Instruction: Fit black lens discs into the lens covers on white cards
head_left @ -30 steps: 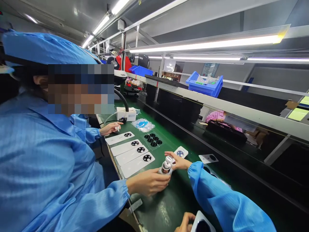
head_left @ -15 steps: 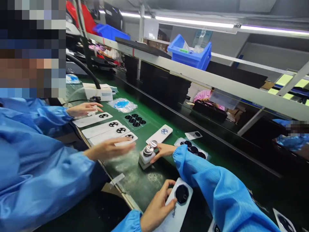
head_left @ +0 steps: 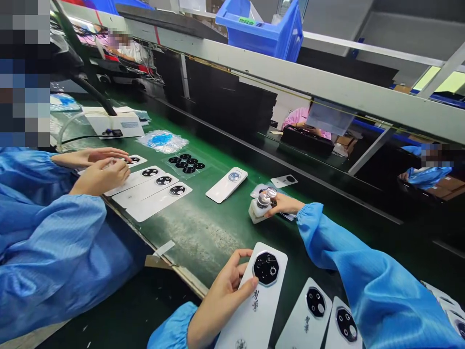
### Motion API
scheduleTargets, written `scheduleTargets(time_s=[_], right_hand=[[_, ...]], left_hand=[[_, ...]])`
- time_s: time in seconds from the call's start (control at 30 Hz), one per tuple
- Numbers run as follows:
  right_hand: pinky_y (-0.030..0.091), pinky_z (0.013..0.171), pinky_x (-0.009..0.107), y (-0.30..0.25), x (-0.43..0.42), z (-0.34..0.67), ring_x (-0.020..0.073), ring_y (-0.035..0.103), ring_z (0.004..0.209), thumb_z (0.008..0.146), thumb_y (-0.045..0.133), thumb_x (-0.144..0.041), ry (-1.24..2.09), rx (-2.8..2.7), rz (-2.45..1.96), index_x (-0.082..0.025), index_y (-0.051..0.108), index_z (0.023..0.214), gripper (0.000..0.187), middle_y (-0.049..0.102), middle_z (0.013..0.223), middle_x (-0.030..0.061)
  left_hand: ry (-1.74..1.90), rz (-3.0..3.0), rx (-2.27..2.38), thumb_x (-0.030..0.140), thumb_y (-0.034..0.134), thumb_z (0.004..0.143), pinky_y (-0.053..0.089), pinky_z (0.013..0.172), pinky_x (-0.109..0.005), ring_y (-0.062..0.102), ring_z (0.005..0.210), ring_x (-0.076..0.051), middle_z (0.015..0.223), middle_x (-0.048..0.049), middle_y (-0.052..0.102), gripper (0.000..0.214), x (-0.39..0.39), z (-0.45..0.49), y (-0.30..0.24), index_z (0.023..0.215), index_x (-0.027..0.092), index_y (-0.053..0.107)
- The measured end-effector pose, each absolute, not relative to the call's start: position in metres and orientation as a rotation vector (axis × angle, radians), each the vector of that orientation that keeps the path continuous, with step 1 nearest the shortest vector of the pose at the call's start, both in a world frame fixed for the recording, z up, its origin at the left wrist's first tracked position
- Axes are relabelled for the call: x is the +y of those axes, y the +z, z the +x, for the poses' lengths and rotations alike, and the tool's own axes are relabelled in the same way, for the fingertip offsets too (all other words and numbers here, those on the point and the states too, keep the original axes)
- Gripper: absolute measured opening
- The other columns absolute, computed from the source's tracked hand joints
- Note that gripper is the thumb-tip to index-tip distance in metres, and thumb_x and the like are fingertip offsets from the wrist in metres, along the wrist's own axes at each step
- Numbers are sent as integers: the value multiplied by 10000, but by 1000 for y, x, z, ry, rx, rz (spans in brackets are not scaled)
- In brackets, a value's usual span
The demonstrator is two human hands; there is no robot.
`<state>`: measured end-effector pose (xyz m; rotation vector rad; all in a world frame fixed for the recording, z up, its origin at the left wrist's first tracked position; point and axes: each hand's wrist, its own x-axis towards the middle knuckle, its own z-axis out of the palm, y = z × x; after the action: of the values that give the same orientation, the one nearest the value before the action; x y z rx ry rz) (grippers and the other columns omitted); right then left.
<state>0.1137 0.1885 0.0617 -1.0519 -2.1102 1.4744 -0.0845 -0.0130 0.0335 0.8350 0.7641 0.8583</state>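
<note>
My left hand (head_left: 223, 293) grips the left edge of a white phone back panel (head_left: 267, 308), its thumb lying beside the black eight-sided camera plate (head_left: 266, 268). Out to the right, the fingers of my right hand (head_left: 285, 203) are closed around a small white square bottle (head_left: 257, 213) with a round metal top, its lid tipped up. Whether the bottle touches the bench cannot be made out. Behind that hand lies a clear sheet of black camera covers (head_left: 290, 216), partly hidden. Two more white back panels (head_left: 303, 315) lie beside the held one, partly under my right sleeve.
At left, a co-worker's hands (head_left: 101, 172) are together over a row of white panels (head_left: 145, 203). Black round covers (head_left: 186, 163), a bag with blue pieces (head_left: 160, 140) and a white panel stack (head_left: 223, 189) lie on the green bench. A rail (head_left: 254, 80) crosses above.
My right hand has moved the bottle rightward, toward the sheet of black covers. The left hand still holds the panel, now more in view. The co-worker's hands have come together.
</note>
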Motion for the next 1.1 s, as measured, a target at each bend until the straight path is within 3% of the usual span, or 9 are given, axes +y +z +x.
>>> scheduleTargets(time_s=[0.3, 0.4, 0.6, 0.7, 0.77, 0.83, 0.9, 1.03, 1.1], right_hand=[[488, 813, 352, 54, 163, 166, 248, 623, 956, 440, 824, -171, 1621, -1955, -1174, -180, 608, 980, 582, 669, 948, 34], [483, 839, 353, 51, 163, 169, 248, 618, 985, 444, 828, -153, 1644, -1937, -1167, -182, 628, 994, 585, 678, 964, 37], [430, 951, 351, 39, 163, 173, 222, 559, 1116, 439, 831, -83, 1591, -1847, -1220, -204, 546, 1183, 806, 643, 1120, 24], [422, 968, 396, 34, 153, 184, 219, 547, 1125, 608, 792, -111, 1504, -1779, -1340, -183, 554, 1160, 606, 606, 1183, 47], [454, 922, 446, 33, 141, 193, 229, 565, 1083, 776, 692, -169, 1441, -1729, -1451, -163, 560, 1146, 393, 584, 1196, 70], [468, 891, 471, 34, 126, 198, 236, 571, 1060, 859, 607, -204, 1377, -1682, -1548, -157, 557, 1148, 297, 569, 1200, 78], [448, 920, 468, 35, 109, 196, 244, 549, 1091, 822, 650, -202, 1312, -1641, -1613, -160, 544, 1160, 357, 556, 1218, 83], [369, 1016, 443, 34, 82, 168, 281, 435, 1223, 595, 822, -195, 1160, -1582, -1681, -184, 450, 1250, 754, 457, 1323, 114], [333, 1033, 480, 31, 77, 148, 307, 370, 1267, 590, 825, -240, 1070, -1577, -1683, -188, 420, 1271, 795, 397, 1365, 123]], left_hand=[[814, 835, 737, 411, 717, 714, 486, 567, -257, 628, 631, -152, 900, -44, 671, 532, -14, -66, 41, 1089, 216, 394], [789, 851, 747, 435, 708, 715, 493, 568, -272, 640, 637, -170, 907, -51, 672, 540, -14, -61, 43, 1095, 217, 391], [781, 955, 806, 466, 678, 730, 482, 533, -262, 622, 591, -159, 886, -41, 663, 579, -7, -61, 29, 1141, 222, 352], [762, 1027, 887, 491, 653, 741, 481, 533, -267, 619, 599, -169, 889, -39, 660, 604, 2, -67, 12, 1170, 220, 325], [732, 1074, 929, 504, 654, 730, 475, 537, -263, 612, 606, -169, 892, -45, 660, 624, 9, -71, 0, 1167, 206, 323], [695, 1098, 934, 511, 648, 725, 468, 532, -264, 610, 604, -174, 909, -58, 661, 631, 16, -74, -9, 1161, 194, 320], [668, 1135, 929, 505, 623, 744, 464, 542, -274, 612, 609, -183, 929, -68, 666, 609, 22, -75, -14, 1165, 192, 314], [661, 1362, 1009, 448, 584, 767, 453, 662, -306, 628, 726, -233, 962, -57, 690, 539, 27, -75, -11, 1179, 206, 336], [687, 1474, 1080, 415, 582, 761, 430, 741, -324, 624, 808, -261, 963, -40, 699, 521, 26, -75, -6, 1186, 215, 358]])
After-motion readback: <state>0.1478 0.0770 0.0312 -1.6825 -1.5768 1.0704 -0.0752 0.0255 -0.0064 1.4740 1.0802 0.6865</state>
